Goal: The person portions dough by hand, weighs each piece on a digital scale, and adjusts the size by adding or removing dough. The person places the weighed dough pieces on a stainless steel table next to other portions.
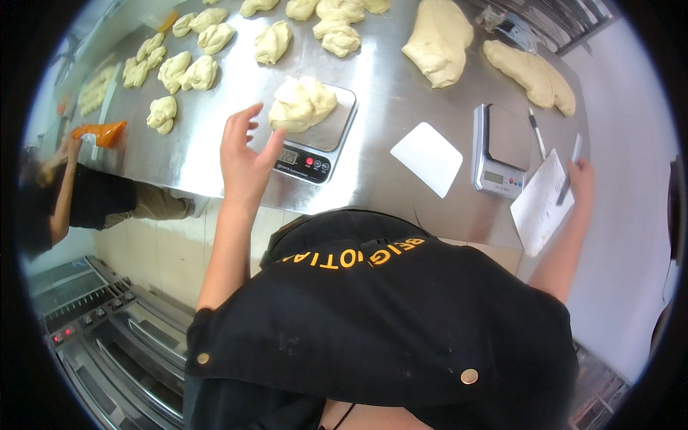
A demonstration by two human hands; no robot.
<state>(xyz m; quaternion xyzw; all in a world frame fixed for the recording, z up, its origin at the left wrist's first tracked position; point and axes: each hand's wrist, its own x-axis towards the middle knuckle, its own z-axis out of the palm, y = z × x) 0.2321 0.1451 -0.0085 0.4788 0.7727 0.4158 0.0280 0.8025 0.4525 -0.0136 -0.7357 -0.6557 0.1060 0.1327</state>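
A lump of pale dough [303, 105] rests on the steel plate of a digital kitchen scale [328, 141] whose display is lit. My left hand [244, 150] is beside it with fingers spread, the thumb near the dough's lower edge; whether it touches is unclear. Far to the right, my right hand [581, 180] is closed around a thin, flat, straight-edged strip [565, 188], possibly a ruler or scraper. Below that strip, a sheet of paper with handwriting [542, 204] overhangs the table's front edge. A white plastic dough scraper [428, 158] lies between the scales.
On the steel table [371, 107] are several dough pieces [215, 38] at back left and two large dough masses [441, 45] [529, 78] at back right. A second scale [502, 145] and a pen [536, 131] lie at right. Another person [102, 196] holds an orange bag [105, 133]; ovens [123, 344] stand lower left.
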